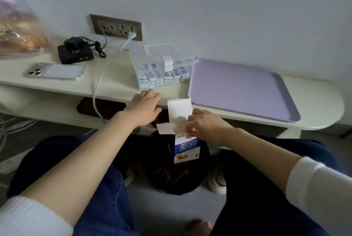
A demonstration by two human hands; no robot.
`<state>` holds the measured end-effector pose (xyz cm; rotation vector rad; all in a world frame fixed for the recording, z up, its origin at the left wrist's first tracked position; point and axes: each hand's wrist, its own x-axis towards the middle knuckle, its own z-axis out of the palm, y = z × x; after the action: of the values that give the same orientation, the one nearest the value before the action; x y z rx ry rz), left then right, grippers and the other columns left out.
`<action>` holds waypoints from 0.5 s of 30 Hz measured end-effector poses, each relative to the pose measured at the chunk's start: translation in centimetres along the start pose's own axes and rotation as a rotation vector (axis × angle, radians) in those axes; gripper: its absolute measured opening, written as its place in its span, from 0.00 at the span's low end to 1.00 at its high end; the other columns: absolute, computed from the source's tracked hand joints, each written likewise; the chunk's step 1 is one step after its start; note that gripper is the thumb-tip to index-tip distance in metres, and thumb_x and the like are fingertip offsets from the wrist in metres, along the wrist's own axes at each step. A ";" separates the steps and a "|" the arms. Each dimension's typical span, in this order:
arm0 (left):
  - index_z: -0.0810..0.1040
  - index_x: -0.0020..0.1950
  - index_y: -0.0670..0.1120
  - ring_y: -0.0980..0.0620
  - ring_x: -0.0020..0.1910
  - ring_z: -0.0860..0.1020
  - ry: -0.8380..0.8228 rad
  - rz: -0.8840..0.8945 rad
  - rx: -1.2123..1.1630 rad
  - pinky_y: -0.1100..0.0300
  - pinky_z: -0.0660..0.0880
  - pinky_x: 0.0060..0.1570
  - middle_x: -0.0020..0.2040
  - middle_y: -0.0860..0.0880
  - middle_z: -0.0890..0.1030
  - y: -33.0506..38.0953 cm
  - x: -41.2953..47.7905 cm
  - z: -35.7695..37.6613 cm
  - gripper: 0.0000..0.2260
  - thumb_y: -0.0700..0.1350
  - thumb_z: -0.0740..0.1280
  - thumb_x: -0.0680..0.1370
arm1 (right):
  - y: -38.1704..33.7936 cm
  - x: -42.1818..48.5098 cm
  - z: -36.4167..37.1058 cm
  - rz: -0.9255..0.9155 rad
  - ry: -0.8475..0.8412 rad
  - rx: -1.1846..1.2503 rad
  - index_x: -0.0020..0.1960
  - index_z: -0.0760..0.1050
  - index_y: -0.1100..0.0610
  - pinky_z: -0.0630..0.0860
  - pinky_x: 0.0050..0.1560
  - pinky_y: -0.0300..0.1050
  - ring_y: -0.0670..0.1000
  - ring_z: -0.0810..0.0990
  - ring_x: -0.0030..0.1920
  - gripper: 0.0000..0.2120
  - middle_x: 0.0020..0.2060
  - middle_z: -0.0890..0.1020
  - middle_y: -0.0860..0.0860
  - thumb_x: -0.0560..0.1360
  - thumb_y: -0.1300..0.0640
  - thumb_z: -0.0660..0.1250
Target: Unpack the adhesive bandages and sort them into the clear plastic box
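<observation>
2 hands hung before the desk [114, 81]: right hand [204, 124] with its grip pinched on the opened bandage carton [185, 150], left hand [143, 109] with its grip loose and empty near the clear box [162, 69].

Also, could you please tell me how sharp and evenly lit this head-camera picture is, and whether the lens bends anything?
Head view: dim, flat indoor light with soft shadows and no hard glare; the plastic bag at the far left is smeared with blur; the table edge bows from wide-angle distortion; the bandage carton and clear plastic box are readable, though slightly soft.
</observation>
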<state>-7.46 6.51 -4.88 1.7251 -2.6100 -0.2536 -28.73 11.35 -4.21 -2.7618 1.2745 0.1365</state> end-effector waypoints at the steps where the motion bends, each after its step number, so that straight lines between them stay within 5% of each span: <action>1: 0.58 0.74 0.48 0.45 0.71 0.59 -0.027 -0.030 0.016 0.51 0.59 0.69 0.73 0.44 0.59 -0.2 0.3 0.5 0.22 0.49 0.58 0.81 | 0.0 0.0 0.6 -0.004 -0.012 -0.003 0.53 0.79 0.52 0.64 0.50 0.40 0.49 0.69 0.56 0.11 0.48 0.78 0.47 0.78 0.48 0.61; 5: 0.54 0.76 0.48 0.43 0.73 0.56 -0.004 -0.100 0.033 0.50 0.57 0.70 0.75 0.42 0.56 -1.0 1.3 1.8 0.25 0.46 0.58 0.80 | -0.4 0.7 3.4 -0.021 -0.026 -0.049 0.50 0.80 0.53 0.67 0.50 0.44 0.52 0.70 0.53 0.10 0.46 0.79 0.49 0.78 0.52 0.61; 9: 0.59 0.73 0.47 0.43 0.68 0.62 -0.040 -0.110 0.061 0.50 0.63 0.65 0.69 0.42 0.63 -1.5 1.8 2.4 0.22 0.45 0.58 0.80 | -1.1 1.5 6.1 0.034 -0.038 -0.122 0.53 0.78 0.53 0.62 0.46 0.42 0.53 0.70 0.54 0.09 0.48 0.79 0.49 0.77 0.59 0.61; 15: 0.64 0.69 0.46 0.42 0.63 0.65 0.015 -0.139 0.097 0.49 0.64 0.60 0.65 0.42 0.66 -1.3 2.3 3.1 0.19 0.44 0.59 0.78 | -1.3 1.5 7.6 0.105 -0.149 -0.040 0.62 0.73 0.54 0.73 0.51 0.49 0.55 0.72 0.60 0.14 0.58 0.76 0.52 0.79 0.59 0.57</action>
<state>-7.48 4.33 -8.28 1.9342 -2.5355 -0.1160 -27.04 11.97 -11.82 -2.6591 1.3906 0.3713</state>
